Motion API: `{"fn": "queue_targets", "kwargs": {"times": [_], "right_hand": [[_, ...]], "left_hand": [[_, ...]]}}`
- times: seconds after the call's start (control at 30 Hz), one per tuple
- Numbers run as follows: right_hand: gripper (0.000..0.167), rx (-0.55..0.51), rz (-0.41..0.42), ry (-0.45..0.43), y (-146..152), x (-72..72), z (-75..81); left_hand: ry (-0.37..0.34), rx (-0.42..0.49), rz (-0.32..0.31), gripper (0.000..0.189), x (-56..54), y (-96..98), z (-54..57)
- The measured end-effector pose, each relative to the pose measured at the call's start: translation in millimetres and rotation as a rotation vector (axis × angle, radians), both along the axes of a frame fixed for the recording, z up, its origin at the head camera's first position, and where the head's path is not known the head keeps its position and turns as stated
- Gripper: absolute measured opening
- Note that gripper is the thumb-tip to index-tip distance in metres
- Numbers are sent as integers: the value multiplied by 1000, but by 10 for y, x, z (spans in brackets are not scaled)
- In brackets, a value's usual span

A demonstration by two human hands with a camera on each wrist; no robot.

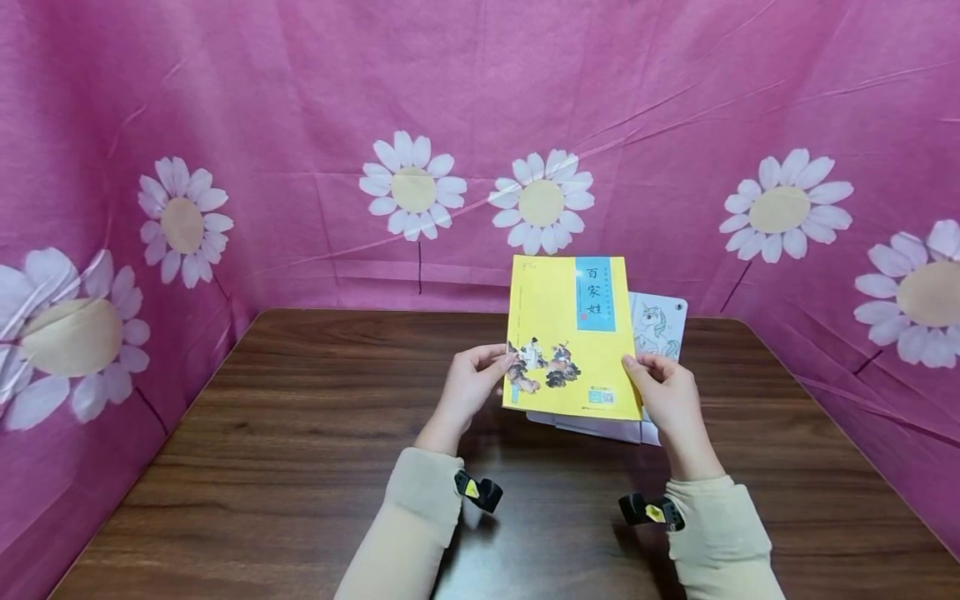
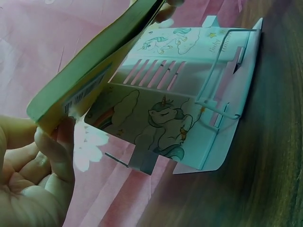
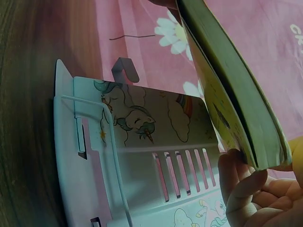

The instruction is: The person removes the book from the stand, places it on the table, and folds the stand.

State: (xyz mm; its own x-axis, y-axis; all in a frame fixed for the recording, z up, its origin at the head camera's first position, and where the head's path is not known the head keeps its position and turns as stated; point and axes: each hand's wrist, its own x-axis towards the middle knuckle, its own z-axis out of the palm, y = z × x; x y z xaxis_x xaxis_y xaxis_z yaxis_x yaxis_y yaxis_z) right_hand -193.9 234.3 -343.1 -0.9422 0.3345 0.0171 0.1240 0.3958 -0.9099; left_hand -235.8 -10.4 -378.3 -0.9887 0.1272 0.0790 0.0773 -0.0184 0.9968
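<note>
left hand: pinches book at left edge | right hand: pinches right edge | book: yellow, before stand | stand: unicorn-printed, on table

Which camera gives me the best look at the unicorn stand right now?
The left wrist view: the unicorn stand is almost whole there, both ends in frame. The right wrist view cuts it off at the picture's bottom. The head view shows only its right side and a lower strip; the yellow book hides the rest.
</note>
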Motion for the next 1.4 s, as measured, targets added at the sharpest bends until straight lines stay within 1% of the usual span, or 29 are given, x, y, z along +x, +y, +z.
{"fn": "queue_targets", "kwargs": {"times": [0.2,0.43,0.63,0.73,0.8,0.93,1.03,1.17,1.23,1.3,1.4], "right_hand": [[50,-14,5,-22,-3,0,7],[53,-63,36,-35,14,-1,12],[54,-96,78,-28,17,0,-3],[57,-150,94,-24,18,1,-4],[59,-205,95,-21,16,2,-3],[60,-316,101,-16,14,3,-3],[54,-364,111,-15,17,4,-7],[34,-392,117,-9,19,6,-6],[26,-409,120,-8,19,5,-3],[24,-418,123,-11,14,6,1],[29,-417,126,-20,0,5,6]], "left_hand": [[2,23,-11,32,13,-22,11],[5,85,-71,33,18,-60,41],[2,138,-106,38,26,-97,78],[-10,153,-106,39,25,-114,84],[-14,157,-102,39,26,-124,90],[-26,194,-97,40,40,-144,115],[-31,222,-97,40,54,-157,139],[-28,232,-102,40,65,-170,165],[-26,229,-99,40,71,-174,178],[-28,230,-93,39,74,-175,192],[-25,225,-79,39,75,-175,206]]}}
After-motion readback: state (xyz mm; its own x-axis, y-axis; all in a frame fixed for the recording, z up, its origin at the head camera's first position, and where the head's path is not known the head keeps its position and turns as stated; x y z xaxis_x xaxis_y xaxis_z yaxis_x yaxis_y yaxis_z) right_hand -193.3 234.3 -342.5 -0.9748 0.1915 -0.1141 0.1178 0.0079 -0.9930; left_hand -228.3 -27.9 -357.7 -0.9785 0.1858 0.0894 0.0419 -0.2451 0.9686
